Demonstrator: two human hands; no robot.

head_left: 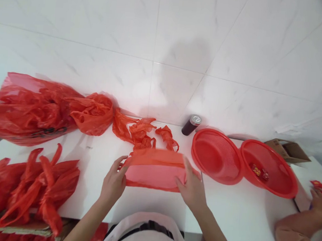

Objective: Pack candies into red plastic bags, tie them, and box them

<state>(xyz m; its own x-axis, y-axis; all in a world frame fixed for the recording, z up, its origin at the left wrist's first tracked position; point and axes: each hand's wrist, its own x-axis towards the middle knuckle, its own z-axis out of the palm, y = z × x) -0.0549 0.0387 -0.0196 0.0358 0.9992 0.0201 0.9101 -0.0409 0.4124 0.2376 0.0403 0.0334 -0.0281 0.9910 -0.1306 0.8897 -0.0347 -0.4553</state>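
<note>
A thin red plastic bag (pixel 155 169) lies flattened on the white table (pixel 226 207) in front of me, its handles reaching toward the wall. My left hand (pixel 114 182) pinches the bag's left edge with fingers closed on it. My right hand (pixel 192 188) grips the bag's right edge in the same way. Both hands hold the bag just above the tabletop.
Crumpled red bags (pixel 33 108) are heaped at the far left, and folded ones (pixel 33 188) lie near left. Two red mesh baskets (pixel 216 154) (pixel 270 168) stand right, beside a dark tape roll (pixel 192 124) and a cardboard box (pixel 289 150). Another person's hand (pixel 320 203) rests at far right.
</note>
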